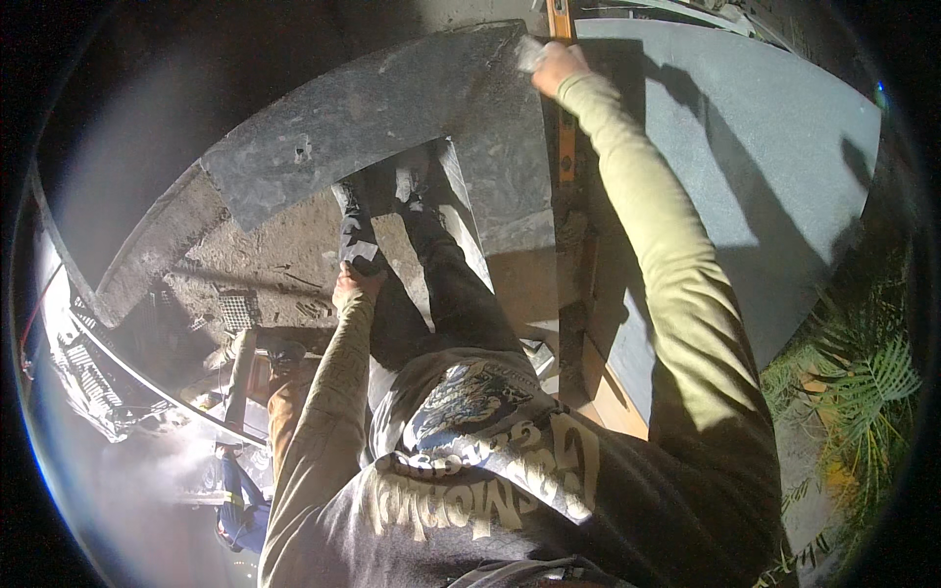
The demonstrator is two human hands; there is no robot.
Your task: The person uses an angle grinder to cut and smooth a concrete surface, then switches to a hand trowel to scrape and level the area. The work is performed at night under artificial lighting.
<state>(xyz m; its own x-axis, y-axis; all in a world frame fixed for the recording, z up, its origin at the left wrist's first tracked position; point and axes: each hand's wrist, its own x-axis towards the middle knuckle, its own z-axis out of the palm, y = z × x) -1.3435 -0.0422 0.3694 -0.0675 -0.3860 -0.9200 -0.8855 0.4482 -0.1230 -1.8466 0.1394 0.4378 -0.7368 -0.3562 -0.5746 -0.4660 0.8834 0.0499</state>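
My right hand is closed on a small pale flat piece at the far edge of the dark grey curved slab. An orange spirit level lies just under it, alongside a light grey curved panel on the right. Lower and to the left, my left hand grips a small grey flat piece beside my dark-trousered legs, below the slab's inner edge. Both forearms are in long pale sleeves.
A dusty tan surface with a small mesh piece shows at left. A curved pale rail runs past another person's orange-brown and blue clothing lower left. Palm fronds grow at lower right. My shadow crosses the panel.
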